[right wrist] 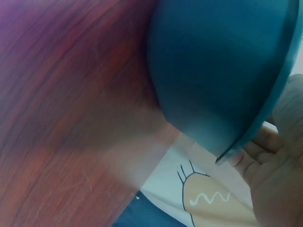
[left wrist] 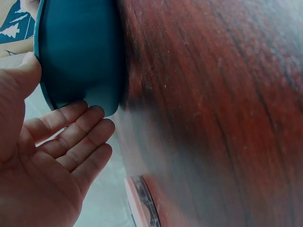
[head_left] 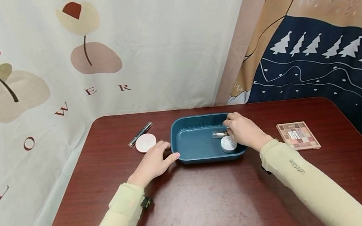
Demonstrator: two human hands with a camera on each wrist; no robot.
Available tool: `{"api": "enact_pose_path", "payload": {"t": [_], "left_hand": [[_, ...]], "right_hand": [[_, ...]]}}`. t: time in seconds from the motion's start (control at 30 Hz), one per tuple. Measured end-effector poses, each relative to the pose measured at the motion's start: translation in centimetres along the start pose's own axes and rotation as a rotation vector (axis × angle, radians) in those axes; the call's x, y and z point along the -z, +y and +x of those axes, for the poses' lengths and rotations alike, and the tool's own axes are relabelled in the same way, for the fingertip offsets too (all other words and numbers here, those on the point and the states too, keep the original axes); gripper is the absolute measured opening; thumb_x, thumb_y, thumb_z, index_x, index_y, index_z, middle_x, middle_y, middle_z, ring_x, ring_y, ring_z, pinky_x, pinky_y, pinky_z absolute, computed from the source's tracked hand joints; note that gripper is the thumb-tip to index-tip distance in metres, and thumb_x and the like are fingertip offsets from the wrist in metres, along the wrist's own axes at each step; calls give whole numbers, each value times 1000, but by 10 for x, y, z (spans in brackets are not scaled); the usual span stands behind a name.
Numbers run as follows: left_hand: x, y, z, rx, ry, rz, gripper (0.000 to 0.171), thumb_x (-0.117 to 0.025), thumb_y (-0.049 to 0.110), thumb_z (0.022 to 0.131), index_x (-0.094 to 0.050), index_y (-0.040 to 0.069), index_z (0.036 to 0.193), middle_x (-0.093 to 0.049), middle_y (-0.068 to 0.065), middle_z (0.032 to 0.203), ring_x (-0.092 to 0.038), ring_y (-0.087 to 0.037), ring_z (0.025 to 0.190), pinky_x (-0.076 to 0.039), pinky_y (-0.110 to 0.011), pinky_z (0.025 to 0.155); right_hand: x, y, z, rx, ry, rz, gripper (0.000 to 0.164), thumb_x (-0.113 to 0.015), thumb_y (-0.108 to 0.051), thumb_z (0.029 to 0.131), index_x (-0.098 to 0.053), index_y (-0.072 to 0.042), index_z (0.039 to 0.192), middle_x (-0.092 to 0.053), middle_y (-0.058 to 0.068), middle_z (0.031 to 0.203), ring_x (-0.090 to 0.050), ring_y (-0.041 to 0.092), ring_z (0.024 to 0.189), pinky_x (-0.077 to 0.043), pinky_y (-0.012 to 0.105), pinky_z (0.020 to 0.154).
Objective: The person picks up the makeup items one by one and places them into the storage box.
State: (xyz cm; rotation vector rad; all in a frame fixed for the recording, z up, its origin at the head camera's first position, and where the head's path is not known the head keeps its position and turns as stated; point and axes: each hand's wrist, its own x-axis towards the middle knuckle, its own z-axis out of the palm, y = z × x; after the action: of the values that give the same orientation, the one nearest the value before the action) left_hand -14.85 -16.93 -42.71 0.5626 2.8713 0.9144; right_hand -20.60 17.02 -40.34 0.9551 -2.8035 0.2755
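Note:
A teal rectangular tray (head_left: 191, 142) stands on the table. At its left end my left hand (head_left: 155, 161) touches it, fingers extended along the outer wall and thumb by the rim, as the left wrist view shows. Over the right end reaches my right hand (head_left: 245, 129), its fingers bent inside the rim. What those fingertips hold or touch is hidden. Beside them in the tray lie a small clear tube (head_left: 219, 134), partly covered by the hand, and a round white-topped container (head_left: 228, 144).
Left of the tray, a pale pink round compact (head_left: 145, 143) lies next to a dark slim tube (head_left: 140, 134). An eyeshadow palette (head_left: 298, 136) is on the right. Printed curtains (head_left: 165, 46) hang behind the dark red wooden table (head_left: 206, 201).

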Motion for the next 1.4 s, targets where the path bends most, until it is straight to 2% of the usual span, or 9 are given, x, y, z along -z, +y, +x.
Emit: {"api": "enact_pose_path", "payload": {"t": [0.17, 0.57, 0.73, 1.17, 1.4], "left_hand": [[0, 0, 0, -3, 5, -1, 34, -70, 35, 99, -67, 6, 115, -66, -11, 116, -62, -25, 104, -51, -46, 97], [-1, -1, 1, -6, 4, -6, 33, -70, 35, 99, -67, 6, 115, -65, -9, 114, -62, -25, 103, -51, -46, 96], [-1, -1, 1, -3, 7, -10, 33, -70, 35, 99, -67, 6, 115, -66, -13, 116, -62, -27, 105, -51, -47, 97], [0, 1, 2, 1, -4, -8, 34, -70, 35, 99, -67, 6, 117, -66, -13, 117, -62, -27, 106, -51, -47, 98], [0, 0, 1, -14, 2, -12, 33, -70, 34, 99, -67, 5, 115, -66, -13, 115, -63, -28, 105, -51, -47, 97]], "right_hand": [[5, 5, -5, 2, 72, 13, 21, -70, 2, 90, -73, 6, 111, -65, 18, 104, -58, 30, 97, -57, 42, 82], [20, 26, -22, -94, 182, 59, 24, -65, -3, 95, -71, 8, 116, -66, 21, 110, -58, 35, 104, -56, 49, 90], [24, 37, -30, -155, 177, 49, 28, -65, -7, 96, -69, 8, 119, -64, 23, 113, -57, 37, 108, -54, 53, 94], [31, 60, -59, -279, 176, 39, 32, -65, -11, 96, -66, 10, 122, -61, 28, 117, -55, 42, 108, -51, 58, 92], [34, 71, -75, -354, 128, 43, 41, -65, -16, 97, -62, 11, 127, -57, 32, 124, -51, 47, 114, -45, 62, 98]]}}
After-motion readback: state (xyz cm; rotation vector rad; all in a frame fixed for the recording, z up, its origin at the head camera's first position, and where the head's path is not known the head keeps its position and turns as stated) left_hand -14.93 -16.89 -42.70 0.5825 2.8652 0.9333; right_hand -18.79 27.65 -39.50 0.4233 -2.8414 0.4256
